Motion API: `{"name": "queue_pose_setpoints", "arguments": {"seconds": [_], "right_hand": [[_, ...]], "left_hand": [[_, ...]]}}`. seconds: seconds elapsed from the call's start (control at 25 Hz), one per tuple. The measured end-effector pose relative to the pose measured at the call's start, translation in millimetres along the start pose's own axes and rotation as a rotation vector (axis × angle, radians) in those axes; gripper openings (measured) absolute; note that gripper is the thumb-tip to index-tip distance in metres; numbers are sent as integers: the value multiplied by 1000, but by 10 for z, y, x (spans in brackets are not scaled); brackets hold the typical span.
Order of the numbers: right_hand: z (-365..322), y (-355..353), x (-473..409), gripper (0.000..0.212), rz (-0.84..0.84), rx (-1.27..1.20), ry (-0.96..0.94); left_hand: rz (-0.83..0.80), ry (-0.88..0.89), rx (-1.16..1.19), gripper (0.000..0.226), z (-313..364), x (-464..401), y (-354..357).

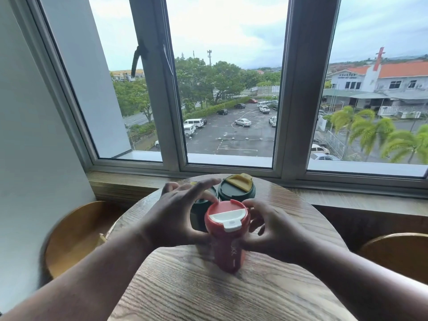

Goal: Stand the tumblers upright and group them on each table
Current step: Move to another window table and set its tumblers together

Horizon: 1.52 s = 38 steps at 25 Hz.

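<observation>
Wood grain ran across the round table [208, 293] nearest the camera, and two bare forearms reached in over it from either lower corner. Between the hands stood a red tumbler [228, 242], near the table's middle, its long axis close to vertical with the top leaning slightly toward the camera; its red lid with the white flip tab faced up, the tab on the near side. White lettering ran lengthwise down its side.

The left hand [178, 214] was spread wide, thumb low against the tumbler's left side, fingers stretched out over a dark green tumbler [196, 216] just behind; whether they touched that one could not be told. The right hand [273, 230] had its fingers loosely curled beside the red tumbler's right side, fingertips at or just off the wall; a firm grip could not be made out.

A second dark green tumbler [236, 187] with a yellow flip lid stood upright just beyond, toward the window [231, 89]. Wooden chairs [74, 237] flanked the table.
</observation>
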State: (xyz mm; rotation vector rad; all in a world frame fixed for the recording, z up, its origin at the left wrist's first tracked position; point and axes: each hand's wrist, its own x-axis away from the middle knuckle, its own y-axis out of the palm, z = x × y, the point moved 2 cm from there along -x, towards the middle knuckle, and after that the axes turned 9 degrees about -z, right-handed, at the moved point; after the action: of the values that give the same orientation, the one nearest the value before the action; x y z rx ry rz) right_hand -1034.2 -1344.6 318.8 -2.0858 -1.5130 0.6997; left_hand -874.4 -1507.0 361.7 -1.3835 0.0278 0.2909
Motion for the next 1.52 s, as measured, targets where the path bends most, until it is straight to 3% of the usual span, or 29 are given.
{"name": "queue_pose_setpoints", "arguments": {"seconds": [0.48,0.64,0.72,0.84,0.92,1.04,1.16,1.52], "right_hand": [[22,11,2,68,3,22,-3],[-25,-57,26,57,-27,-13,16],[-61,-145,38,54,28,5,26],[-59,-347,-59,28,214,127,46],[-1,-464,-203,31,285,215,47],[123,-531,-446,48,164,276,133],[166,-506,-564,45,68,173,184],[210,-518,-532,44,65,102,176]], "left_hand": [[32,41,7,110,-69,-32,23],[39,51,16,110,-112,-3,43],[75,25,97,105,-201,26,42],[221,-88,241,81,-396,-1,38],[242,-191,298,74,-508,-61,53],[140,-242,364,75,-587,-119,107],[112,-255,416,66,-606,-129,142],[106,-253,449,70,-634,-52,106]]}}
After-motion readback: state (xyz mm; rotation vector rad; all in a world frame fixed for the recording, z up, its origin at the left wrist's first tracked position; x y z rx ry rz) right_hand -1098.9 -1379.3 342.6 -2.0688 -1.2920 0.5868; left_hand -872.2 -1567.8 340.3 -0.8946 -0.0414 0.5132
